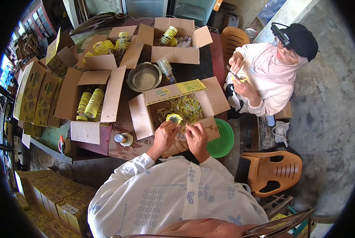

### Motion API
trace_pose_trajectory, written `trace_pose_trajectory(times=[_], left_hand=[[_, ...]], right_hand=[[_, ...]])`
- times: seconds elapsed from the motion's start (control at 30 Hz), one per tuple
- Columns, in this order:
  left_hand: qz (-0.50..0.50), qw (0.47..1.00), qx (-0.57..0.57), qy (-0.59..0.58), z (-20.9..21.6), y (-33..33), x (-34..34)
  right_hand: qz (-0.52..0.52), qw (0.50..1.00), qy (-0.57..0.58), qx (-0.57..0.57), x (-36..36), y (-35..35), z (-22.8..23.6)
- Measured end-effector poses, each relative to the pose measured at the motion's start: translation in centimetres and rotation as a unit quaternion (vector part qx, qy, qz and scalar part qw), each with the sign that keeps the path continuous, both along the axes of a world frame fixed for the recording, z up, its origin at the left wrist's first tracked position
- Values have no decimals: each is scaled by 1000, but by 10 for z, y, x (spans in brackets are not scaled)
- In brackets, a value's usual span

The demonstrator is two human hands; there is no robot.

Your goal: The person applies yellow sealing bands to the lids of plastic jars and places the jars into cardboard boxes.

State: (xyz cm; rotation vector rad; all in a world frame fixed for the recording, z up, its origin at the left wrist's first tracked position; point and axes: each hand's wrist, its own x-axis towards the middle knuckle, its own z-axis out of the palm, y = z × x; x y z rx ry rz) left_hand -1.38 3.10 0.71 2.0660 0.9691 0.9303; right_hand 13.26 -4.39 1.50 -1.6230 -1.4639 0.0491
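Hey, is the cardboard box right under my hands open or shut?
Open: the cardboard box has its flaps spread outward, and yellow-green strips show inside.

Makeshift packing workshop: stacked cups (pixel 95 104) in cardboard boxes (pixel 113 95), concrete floor (pixel 328 91).

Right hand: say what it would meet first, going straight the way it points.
The right hand would probably first meet the heap of yellow-green strips in the open carton; its height above them is unclear.
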Motion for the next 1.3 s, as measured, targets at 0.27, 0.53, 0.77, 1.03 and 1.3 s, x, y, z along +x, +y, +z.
trace_pose_trajectory(times=[0.27, 0.53, 0.77, 1.03, 1.3], left_hand=[[-6, 999, -2, -40, 2, -7, 1], [-11, 999, -30, -38, -1, -3, -2], [-2, 999, -15, -30, 1, -2, -2], [6, 1000, -7, -22, -2, -2, 1], [-12, 1000, -9, -17, -9, -1, -1]], right_hand=[[-1, 999, -37, -19, -1, 4, 1], [-38, 996, 86, -11, 8, 1, 7], [15, 1000, -8, -23, -6, -8, 4], [7, 998, -52, -21, -7, 3, -2], [27, 997, 30, -73, 3, 18, -6]])
